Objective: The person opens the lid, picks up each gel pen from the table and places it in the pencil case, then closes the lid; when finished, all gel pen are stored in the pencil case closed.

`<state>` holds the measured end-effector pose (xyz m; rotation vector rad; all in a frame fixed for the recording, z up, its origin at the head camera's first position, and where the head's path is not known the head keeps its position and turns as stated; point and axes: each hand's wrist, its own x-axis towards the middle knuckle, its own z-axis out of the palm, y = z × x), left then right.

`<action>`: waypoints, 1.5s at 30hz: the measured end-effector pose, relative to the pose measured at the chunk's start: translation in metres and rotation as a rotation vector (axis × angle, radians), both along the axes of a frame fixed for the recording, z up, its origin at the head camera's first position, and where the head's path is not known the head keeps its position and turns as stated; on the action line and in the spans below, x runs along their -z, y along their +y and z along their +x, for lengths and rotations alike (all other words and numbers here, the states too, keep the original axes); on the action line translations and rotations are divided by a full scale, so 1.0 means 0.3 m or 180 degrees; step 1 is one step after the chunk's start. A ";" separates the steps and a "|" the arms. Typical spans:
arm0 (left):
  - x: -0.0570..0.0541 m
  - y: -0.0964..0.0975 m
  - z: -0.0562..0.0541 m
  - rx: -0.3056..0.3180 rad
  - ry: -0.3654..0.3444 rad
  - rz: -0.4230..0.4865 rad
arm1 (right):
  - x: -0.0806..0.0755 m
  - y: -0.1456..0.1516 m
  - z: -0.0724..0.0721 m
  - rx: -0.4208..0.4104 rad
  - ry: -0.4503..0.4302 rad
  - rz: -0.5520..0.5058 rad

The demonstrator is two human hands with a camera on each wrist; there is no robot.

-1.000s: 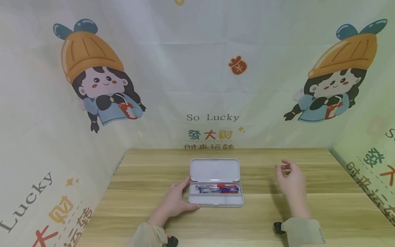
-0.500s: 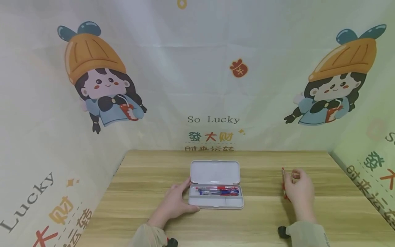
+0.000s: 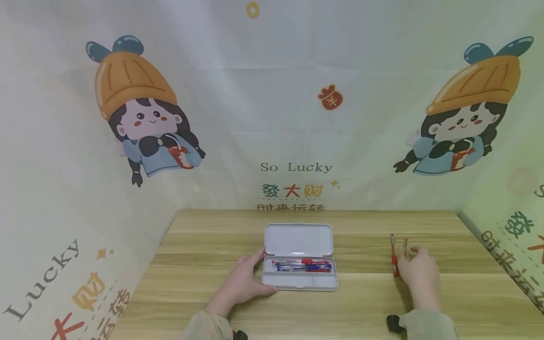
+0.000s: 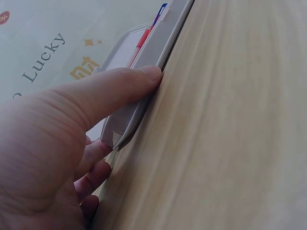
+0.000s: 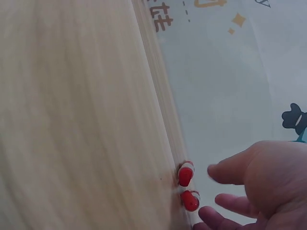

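Observation:
A white pencil case (image 3: 298,287) lies on the table with its lid (image 3: 299,239) raised at the back. Several red and blue pens (image 3: 303,266) fill its rear compartment. My left hand (image 3: 242,278) holds the case at its left end, thumb along the front wall and a finger at the back corner, as the left wrist view also shows. To the right, a red pen (image 3: 394,257) lies on the table, and a second pen (image 3: 405,244) is partly hidden behind my right hand (image 3: 420,271). In the right wrist view, the thumb and fingers (image 5: 230,170) are spread beside the pens' red ends (image 5: 186,175).
The wooden table (image 3: 212,226) meets a printed cloth backdrop (image 3: 255,118) at its back and sides. A black device (image 3: 395,323) sits at the right wrist.
My right hand has moved to the right and slightly nearer. First one pen, then a second came into view at its left. My left hand stays on the pencil case.

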<state>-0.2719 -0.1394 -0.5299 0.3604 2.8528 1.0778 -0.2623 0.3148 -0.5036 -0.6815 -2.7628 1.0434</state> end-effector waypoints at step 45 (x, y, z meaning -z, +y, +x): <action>0.014 0.003 -0.005 -0.0001 0.0042 -0.0003 | -0.009 0.001 0.002 -0.0039 0.0053 0.0422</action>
